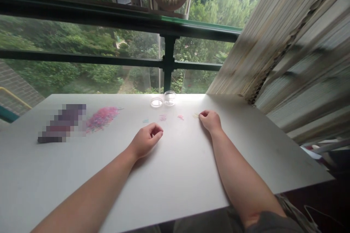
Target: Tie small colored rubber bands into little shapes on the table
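My right hand point(210, 120) rests on the white table with its fingers pinched beside a few small yellow pieces point(195, 115); what lies between the fingertips is too small to make out. My left hand point(147, 139) is curled, thumb and fingertips close together, and anything in it is hidden. Beyond the left hand lie small groups of pieces: blue-green point(146, 121), pale pink point(163, 117) and brighter pink point(181, 117). Farther left is a heap of mixed pink, purple and blue pieces point(102, 118).
A clear round dish point(170, 99) and a flat clear round lid point(156, 103) stand near the far edge of the white table point(169, 182). A blurred-out dark object point(64, 123) lies at the left. A curtain point(246, 40) hangs at the right, beside the window railing.
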`<state>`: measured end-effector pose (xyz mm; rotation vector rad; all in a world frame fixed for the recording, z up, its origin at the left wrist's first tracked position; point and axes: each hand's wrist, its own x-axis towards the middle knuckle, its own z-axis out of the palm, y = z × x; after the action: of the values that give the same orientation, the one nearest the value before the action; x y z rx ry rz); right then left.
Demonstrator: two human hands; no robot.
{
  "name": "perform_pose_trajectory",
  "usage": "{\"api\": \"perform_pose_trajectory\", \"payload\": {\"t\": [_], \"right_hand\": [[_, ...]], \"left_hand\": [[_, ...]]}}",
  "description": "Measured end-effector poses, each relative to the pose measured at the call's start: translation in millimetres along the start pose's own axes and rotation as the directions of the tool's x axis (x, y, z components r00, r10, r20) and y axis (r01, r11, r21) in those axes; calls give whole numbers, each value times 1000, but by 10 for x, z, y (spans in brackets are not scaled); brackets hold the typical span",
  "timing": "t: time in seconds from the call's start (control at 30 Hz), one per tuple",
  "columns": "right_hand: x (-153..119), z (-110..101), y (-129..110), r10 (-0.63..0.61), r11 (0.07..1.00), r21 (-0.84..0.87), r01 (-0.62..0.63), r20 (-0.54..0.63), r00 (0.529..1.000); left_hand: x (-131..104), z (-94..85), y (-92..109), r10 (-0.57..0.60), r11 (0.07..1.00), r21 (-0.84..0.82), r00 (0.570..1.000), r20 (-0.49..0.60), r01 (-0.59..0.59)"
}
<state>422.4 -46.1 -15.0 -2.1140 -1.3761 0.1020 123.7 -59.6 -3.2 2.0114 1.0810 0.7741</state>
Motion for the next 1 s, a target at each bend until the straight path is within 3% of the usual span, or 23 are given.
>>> {"api": "perform_pose_trajectory", "payload": {"t": [0.3, 0.6, 0.7, 0.8, 0.87, 0.93, 1.0], "right_hand": [[5, 4, 8, 22, 997, 78, -21, -13, 1000], [-15, -80, -54, 41, 981, 191, -19, -113, 993], [-87, -86, -155, -4, 967, 248, 56, -203, 979], [-256, -30, -343, -210, 922, 306, 237, -117, 971], [-422, 22, -498, -432, 846, 373, 382, 57, 900], [-592, 69, -645, -627, 751, 429, 502, 224, 746], [-721, 103, -758, -688, 719, 450, 530, 346, 638]], "left_hand": [[-12, -11, -5, 1, 1000, 6, 1000, -11, -1], [-17, -11, -10, 32, 999, 25, 999, -29, -31], [-16, -140, -33, 26, 995, 102, 997, -76, -19], [-48, -437, -178, -36, 975, 204, 975, -218, 82], [-125, -705, -340, -100, 949, 246, 926, -363, 199], [-247, -981, -529, -156, 902, 285, 859, -488, 325], [-393, -1217, -711, -189, 843, 305, 775, -603, 443]]}}
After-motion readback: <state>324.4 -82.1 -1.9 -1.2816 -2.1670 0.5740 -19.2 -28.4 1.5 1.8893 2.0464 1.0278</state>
